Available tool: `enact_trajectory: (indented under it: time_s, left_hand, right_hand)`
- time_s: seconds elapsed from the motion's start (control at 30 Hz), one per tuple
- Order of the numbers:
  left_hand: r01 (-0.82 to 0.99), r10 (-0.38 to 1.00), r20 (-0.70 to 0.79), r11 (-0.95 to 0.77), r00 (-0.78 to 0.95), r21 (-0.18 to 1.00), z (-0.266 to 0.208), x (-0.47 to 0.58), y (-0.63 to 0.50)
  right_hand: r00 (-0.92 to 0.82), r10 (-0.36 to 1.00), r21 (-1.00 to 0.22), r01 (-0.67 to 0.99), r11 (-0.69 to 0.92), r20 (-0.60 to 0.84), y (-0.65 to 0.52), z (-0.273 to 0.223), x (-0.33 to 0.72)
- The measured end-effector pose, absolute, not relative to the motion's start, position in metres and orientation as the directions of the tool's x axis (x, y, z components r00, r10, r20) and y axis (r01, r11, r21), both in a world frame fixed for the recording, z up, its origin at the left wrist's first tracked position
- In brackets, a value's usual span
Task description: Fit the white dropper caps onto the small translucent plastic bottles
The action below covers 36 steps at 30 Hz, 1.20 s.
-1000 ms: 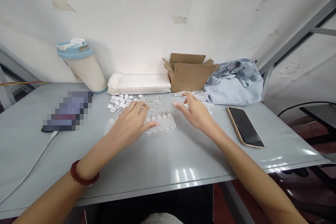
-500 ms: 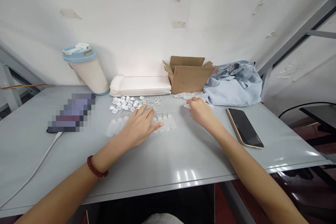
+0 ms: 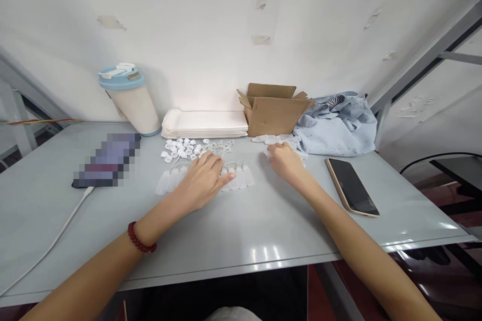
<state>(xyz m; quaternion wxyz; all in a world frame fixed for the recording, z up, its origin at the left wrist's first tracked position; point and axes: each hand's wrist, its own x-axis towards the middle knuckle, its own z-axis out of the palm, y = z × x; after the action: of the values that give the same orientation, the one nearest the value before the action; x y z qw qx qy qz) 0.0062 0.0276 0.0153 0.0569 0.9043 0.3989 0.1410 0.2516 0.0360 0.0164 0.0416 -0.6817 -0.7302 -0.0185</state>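
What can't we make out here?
All in the head view:
Middle of the row of plastic pieces: hidden by the left hand.
What, if anything, the right hand grips: hidden by that hand.
Bottom of the cardboard box, inside: hidden by its front.
Left phone screen: pixelated.

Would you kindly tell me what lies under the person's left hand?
The left hand covers part of a row of translucent pieces, visible on both sides of it. Whatever lies directly beneath the hand cannot be seen.
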Motion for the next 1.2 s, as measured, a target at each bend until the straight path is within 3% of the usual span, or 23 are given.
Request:
enact_trajectory:
  time_s: [0.13, 0.27, 0.4, 0.63, 1.0, 1.2]
  left_hand:
    - [0.648, 0.759, 0.294, -0.650, 0.581, 0.397, 0.019, 0.006, 0.026]
    - [0.492, 0.837, 0.298, -0.519, 0.460, 0.699, 0.026, 0.007, 0.018]
    - [0.324, 0.866, 0.225, -0.391, 0.447, 0.861, 0.036, 0.009, 0.005]
    - [0.323, 0.823, 0.276, -0.471, 0.497, 0.821, 0.036, 0.011, 0.000]
    - [0.343, 0.598, 0.528, -0.792, 0.602, 0.506, 0.027, 0.012, -0.003]
    - [0.414, 0.732, 0.534, -0.680, 0.422, 0.605, 0.030, 0.016, -0.004]
  right_hand:
    - [-0.153, 0.970, -0.162, 0.969, 0.185, 0.189, 0.032, 0.016, 0.244]
    - [-0.296, 0.842, -0.376, 0.793, 0.480, 0.451, 0.020, 0.014, 0.230]
    - [-0.366, 0.752, -0.384, 0.689, 0.615, 0.548, 0.007, 0.013, 0.216]
    - [-0.336, 0.753, -0.444, 0.645, 0.622, 0.566, 0.001, 0.010, 0.209]
    - [-0.262, 0.861, -0.691, 0.515, 0.506, 0.436, -0.006, 0.026, 0.205]
    - [-0.253, 0.841, -0.663, 0.523, 0.535, 0.479, -0.008, 0.026, 0.203]
